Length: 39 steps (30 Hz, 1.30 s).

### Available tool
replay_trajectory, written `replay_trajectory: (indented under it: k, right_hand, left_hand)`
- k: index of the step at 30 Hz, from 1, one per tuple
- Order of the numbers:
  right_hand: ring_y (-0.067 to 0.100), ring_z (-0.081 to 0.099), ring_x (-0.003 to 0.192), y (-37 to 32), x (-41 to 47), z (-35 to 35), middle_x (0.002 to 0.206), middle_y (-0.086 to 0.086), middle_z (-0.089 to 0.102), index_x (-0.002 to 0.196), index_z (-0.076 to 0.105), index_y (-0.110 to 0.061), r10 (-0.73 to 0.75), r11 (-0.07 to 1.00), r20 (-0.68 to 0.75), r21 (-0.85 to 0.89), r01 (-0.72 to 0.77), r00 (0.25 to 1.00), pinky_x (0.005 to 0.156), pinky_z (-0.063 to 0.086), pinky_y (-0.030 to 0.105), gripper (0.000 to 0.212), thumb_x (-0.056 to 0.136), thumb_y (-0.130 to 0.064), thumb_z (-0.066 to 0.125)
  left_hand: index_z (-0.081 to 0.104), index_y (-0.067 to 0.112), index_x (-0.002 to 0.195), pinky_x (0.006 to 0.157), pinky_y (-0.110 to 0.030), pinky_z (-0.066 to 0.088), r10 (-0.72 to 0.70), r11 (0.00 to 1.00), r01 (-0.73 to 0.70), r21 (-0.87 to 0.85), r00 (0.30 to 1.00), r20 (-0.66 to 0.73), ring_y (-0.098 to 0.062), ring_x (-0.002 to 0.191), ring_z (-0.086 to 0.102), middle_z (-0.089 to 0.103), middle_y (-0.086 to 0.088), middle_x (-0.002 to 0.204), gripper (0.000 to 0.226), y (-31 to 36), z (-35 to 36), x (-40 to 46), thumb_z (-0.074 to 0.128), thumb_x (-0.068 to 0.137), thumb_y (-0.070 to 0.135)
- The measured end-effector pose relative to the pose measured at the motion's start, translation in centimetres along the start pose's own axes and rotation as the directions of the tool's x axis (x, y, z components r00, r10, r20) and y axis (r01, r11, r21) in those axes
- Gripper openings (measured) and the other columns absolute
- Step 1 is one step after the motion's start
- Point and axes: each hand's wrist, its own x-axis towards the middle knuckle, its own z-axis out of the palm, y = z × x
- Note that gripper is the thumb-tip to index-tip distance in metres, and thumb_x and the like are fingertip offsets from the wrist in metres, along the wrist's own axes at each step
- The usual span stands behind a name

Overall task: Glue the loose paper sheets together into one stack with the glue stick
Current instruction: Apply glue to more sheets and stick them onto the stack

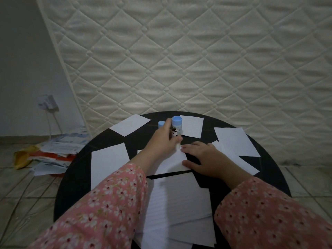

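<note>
Smooth white sheets [177, 209], round black table [75, 177]

Dim, bluish light, brightest on the mattress [179, 60] at centre; corners fall dark. Wide-angle bending curves the edges. Lower foreground looks slightly soft, perhaps motion blur.

One cam only, worn on head. Looked fwd and down from above onto round black table [75, 169], close in. Arms reached out from bottom edge. Wide view, so white quilted mattress [197, 60] stood behind table and tiled floor [27, 194] showed at left. No 2nd view to share.
</note>
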Motion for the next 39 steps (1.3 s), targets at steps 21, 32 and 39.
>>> replay_trajectory:
  k: [21,32,39]
  right_hand:
    - [0.012,0.035,0.134,-2.1,1.4,-1.9,0.146,-0.011,0.039,0.138,0.046,-0.022,0.116,0.993,0.141,-0.022,-0.114,0.983,0.111,0.031,0.038,0.054,0.090,-0.046,0.053]
    - [0.013,0.036,0.133,-2.2,1.7,-2.2,0.146,-0.010,0.038,0.138,0.045,-0.023,0.128,0.991,0.191,-0.068,-0.117,0.973,0.110,0.033,0.036,0.054,0.090,-0.048,0.051]
    - [0.014,0.041,0.124,-2.1,1.3,-2.4,0.134,-0.006,0.044,0.127,0.050,-0.021,0.165,0.977,0.165,-0.164,-0.138,0.972,0.106,0.034,0.037,0.054,0.087,-0.057,0.049]
  left_hand:
    - [0.033,0.028,0.137,0.086,-0.028,0.035,-0.114,0.991,0.109,0.072,0.991,0.074,-0.014,0.106,0.050,0.051,0.007,0.114,0.054,-3.0,-5.6,-1.8,0.062,0.091,0.023]
    - [0.036,0.028,0.135,0.088,-0.032,0.042,-0.173,0.983,0.173,0.069,0.985,-0.010,-0.017,0.106,0.054,0.056,0.002,0.115,0.053,-5.9,-7.7,-2.5,0.063,0.090,0.024]
    - [0.042,0.028,0.117,0.085,-0.041,0.053,-0.292,0.879,0.122,-0.461,0.902,-0.318,-0.022,0.107,0.059,0.059,-0.001,0.112,0.039,-6.6,-8.8,-2.2,0.066,0.089,0.016]
